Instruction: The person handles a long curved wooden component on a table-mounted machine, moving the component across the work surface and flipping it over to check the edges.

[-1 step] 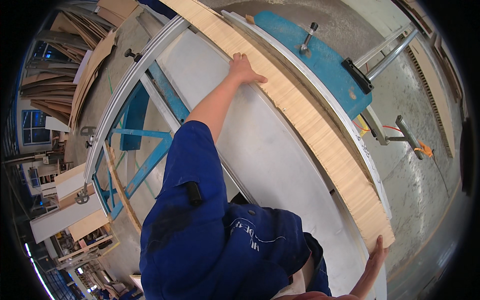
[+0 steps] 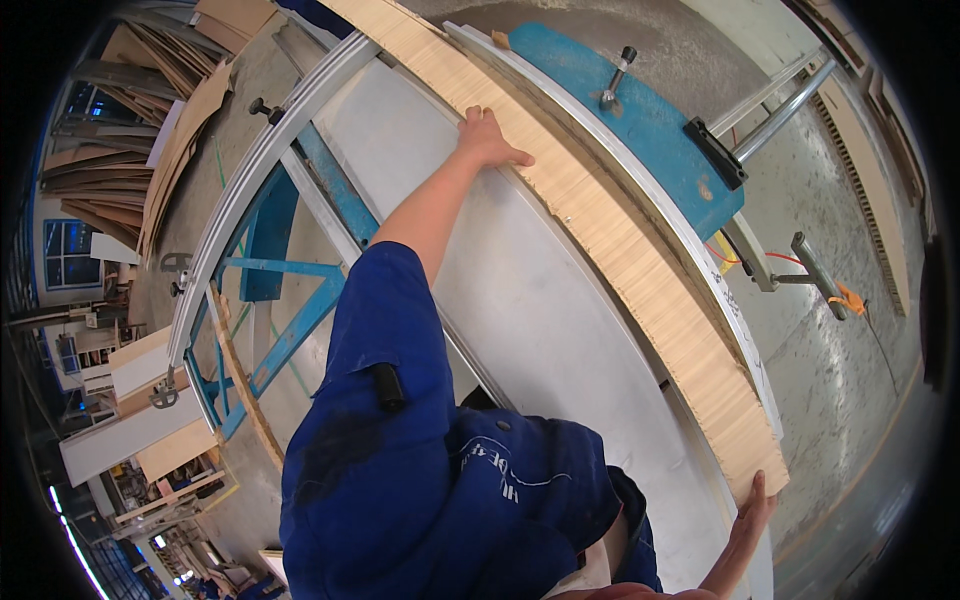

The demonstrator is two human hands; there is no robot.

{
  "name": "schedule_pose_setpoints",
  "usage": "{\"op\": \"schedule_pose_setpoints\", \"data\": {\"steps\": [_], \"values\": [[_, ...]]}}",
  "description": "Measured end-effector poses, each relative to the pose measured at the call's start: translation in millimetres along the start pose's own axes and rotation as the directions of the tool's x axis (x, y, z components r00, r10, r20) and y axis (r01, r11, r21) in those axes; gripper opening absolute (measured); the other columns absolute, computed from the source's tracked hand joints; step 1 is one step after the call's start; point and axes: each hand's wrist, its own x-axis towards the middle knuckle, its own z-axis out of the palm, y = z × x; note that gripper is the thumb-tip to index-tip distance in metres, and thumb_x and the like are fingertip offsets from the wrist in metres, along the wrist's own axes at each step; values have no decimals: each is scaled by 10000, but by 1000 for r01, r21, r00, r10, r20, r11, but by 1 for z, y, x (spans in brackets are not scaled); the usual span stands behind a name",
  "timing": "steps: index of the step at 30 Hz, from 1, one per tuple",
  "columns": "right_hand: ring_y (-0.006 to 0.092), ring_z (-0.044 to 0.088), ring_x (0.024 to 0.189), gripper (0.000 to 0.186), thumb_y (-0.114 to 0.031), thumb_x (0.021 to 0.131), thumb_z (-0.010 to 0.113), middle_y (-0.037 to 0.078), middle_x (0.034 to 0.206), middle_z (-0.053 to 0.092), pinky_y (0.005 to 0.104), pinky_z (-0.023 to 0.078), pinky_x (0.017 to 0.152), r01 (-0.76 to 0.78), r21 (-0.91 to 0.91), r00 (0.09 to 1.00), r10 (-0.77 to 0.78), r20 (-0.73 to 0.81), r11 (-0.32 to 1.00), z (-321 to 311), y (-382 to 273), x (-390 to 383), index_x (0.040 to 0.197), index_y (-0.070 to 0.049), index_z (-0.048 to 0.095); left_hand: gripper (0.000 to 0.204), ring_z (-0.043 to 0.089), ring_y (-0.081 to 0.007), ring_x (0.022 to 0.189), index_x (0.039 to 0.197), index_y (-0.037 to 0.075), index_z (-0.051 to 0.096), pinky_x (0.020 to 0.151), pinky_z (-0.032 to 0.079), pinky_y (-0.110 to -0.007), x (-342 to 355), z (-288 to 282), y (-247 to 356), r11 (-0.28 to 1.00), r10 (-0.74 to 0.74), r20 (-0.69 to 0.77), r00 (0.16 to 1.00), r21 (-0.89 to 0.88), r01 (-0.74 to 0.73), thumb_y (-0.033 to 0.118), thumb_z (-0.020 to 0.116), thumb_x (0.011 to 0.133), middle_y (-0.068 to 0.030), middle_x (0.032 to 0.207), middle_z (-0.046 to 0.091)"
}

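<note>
A long, pale wooden board (image 2: 600, 220) with a straight grain and rough, chipped edges lies on the grey metal table (image 2: 500, 260) of a blue machine. Near its middle, my left hand (image 2: 492, 140) rests at the near edge, thumb and fingers spread against the wood. My right hand (image 2: 752, 515) is at the lower right end, its fingertips closed about the board's corner; part of that hand is hidden. Along the far side of the board runs a pale metal strip (image 2: 728, 308). My blue sleeve (image 2: 385, 330) covers part of the table.
Past the strip stands a blue machine housing (image 2: 630, 120) with a black-knobbed lever (image 2: 618, 78). A curved-looking metal rail (image 2: 225, 220) and blue frame (image 2: 300, 315) lie to the left. Stacked panels (image 2: 120, 170) lean farther left. A metal bar with an orange tie (image 2: 822, 275) stands at the right.
</note>
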Motion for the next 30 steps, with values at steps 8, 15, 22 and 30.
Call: {"op": "schedule_pose_setpoints", "data": {"steps": [8, 15, 22, 30], "values": [[205, 598, 1159, 489, -147, 946, 669, 132, 1299, 603, 315, 478, 979, 41, 20, 999, -41, 5, 999, -4, 10, 8, 1359, 49, 495, 1257, 337, -406, 1395, 1405, -117, 389, 1129, 365, -405, -1, -9, 2, 1000, 1, -7, 1000, 2, -1, 603, 876, 497, -293, 1504, 295], [200, 601, 1153, 489, -158, 935, 689, 129, 1277, 616, 312, 475, 984, 13, 45, 1000, -13, 11, 999, -1, 15, 10, 1329, 71, 513, 1230, 326, -386, 1406, 1375, -120, 419, 1127, 356, -395, 2, -14, 2, 997, 39, -14, 999, 66, -38, 622, 862, 499, -307, 1468, 356], [207, 608, 1140, 474, -146, 939, 677, 132, 1279, 613, 325, 475, 991, 20, 64, 1000, -21, 9, 998, 7, 13, 4, 1333, 57, 508, 1221, 284, -347, 1386, 1340, -153, 445, 1109, 340, -416, 1, -17, 3, 995, 63, 19, 998, 81, -64, 682, 820, 531, -221, 1402, 470], [204, 609, 1132, 488, -155, 936, 682, 130, 1276, 612, 327, 476, 987, 22, 59, 1000, -22, 2, 998, 16, 10, -1, 1337, 57, 500, 1167, 301, -362, 1419, 1331, -134, 451, 1106, 387, -359, 7, -17, 1, 1000, 16, 3, 1000, 21, -16, 575, 881, 509, -308, 1476, 335]]}}
